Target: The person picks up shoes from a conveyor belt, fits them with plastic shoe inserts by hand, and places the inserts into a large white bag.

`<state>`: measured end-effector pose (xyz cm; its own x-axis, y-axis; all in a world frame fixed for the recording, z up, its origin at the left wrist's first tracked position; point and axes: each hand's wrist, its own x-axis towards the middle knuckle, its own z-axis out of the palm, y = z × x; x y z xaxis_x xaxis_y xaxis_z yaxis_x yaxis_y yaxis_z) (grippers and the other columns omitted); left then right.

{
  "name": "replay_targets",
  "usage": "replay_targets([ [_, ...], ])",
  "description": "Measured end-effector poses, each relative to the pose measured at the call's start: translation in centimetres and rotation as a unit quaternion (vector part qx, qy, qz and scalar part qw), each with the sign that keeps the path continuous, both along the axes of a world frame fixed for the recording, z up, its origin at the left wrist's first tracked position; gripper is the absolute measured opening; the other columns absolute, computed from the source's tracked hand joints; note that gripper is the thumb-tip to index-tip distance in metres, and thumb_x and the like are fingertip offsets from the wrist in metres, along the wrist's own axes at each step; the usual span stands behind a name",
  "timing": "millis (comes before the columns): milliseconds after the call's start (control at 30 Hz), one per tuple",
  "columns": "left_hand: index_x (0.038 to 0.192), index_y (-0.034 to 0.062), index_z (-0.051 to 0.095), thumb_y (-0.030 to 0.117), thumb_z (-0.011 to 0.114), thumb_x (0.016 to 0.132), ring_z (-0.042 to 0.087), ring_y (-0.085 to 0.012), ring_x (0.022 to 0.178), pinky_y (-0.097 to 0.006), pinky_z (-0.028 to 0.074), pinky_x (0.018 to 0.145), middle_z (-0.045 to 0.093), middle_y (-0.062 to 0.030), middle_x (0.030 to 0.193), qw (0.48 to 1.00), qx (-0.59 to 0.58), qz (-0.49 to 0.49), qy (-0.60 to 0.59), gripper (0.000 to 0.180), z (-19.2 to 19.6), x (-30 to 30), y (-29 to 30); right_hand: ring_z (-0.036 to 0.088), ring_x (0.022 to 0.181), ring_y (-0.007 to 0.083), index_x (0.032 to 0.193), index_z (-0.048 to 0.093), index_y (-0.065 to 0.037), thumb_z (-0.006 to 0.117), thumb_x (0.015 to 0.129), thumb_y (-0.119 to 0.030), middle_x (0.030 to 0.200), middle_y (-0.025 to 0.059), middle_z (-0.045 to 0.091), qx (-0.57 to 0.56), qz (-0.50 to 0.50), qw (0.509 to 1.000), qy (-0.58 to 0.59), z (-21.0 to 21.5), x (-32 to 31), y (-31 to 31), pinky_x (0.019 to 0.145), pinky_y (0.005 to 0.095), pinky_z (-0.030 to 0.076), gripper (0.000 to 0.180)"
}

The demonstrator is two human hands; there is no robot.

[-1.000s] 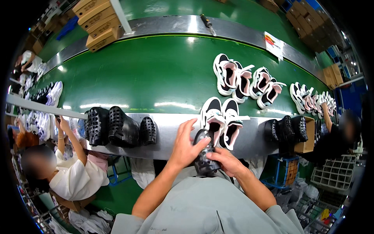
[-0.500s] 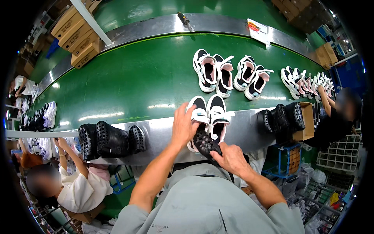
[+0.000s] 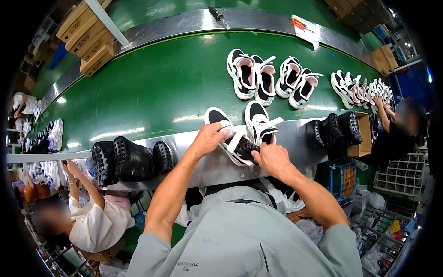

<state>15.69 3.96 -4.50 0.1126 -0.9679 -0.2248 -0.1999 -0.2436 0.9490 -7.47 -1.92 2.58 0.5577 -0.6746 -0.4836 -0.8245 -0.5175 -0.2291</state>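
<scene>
A black-and-white sneaker (image 3: 233,138) is being gripped at the metal ledge (image 3: 295,134) on the near edge of the green belt (image 3: 161,87). It's clasped from the left by the left hand (image 3: 208,138) and pinched at the front by the right hand (image 3: 273,159). Its twin (image 3: 259,122) is parked right beside it, with black lasts (image 3: 129,159) lined up further left along the ledge.

Green conveyor belt (image 3: 152,87), curved, bordered by steel rails (image 3: 184,21); glare from overhead light is reflected. Cardboard boxes (image 3: 90,39) are stacked at far left. Black sole moulds (image 3: 129,161) are set on the near rail. Wire baskets (image 3: 399,177) at right.
</scene>
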Motion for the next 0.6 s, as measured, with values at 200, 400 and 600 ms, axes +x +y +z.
replay_targets([
  [200,0.087,-0.0035,0.066,0.024,0.065,0.092,0.06,-0.0215,0.068,-0.038,0.049,0.065,0.065,-0.0155,0.073,0.999,-0.019,-0.034,0.02,0.028,-1.1,-0.5,-1.4,0.072,0.073,0.0329,0.097,0.06,0.005,0.064,0.092,-0.025,0.082,0.019,0.069,-0.206,0.164,0.962,-0.076,-7.4,2.7,2.0,0.058,0.0432,0.057,0.031],
  [400,0.082,-0.0033,0.061,0.026,0.066,0.094,0.047,-0.0108,0.064,-0.032,0.042,0.056,0.056,-0.0045,0.067,0.998,0.025,-0.026,-0.052,0.032,-1.4,0.2,-0.8,0.07,0.075,0.0332,0.096,0.06,0.004,0.065,0.089,-0.02,0.089,0.0203,0.067,-0.171,0.103,0.967,-0.156,-8.3,3.8,3.8,0.06,0.0422,0.057,0.025],
  [600,0.102,-0.0017,0.067,0.024,0.07,0.088,0.061,-0.0224,0.08,-0.036,0.051,0.073,0.067,-0.0144,0.089,1.0,-0.004,0.004,-0.03,0.029,-2.2,-0.2,0.9,0.07,0.074,0.0279,0.097,0.062,0.002,0.068,0.086,-0.011,0.084,0.0173,0.066,-0.205,0.077,0.951,-0.218,-11.2,3.5,3.2,0.057,0.0409,0.054,0.018],
])
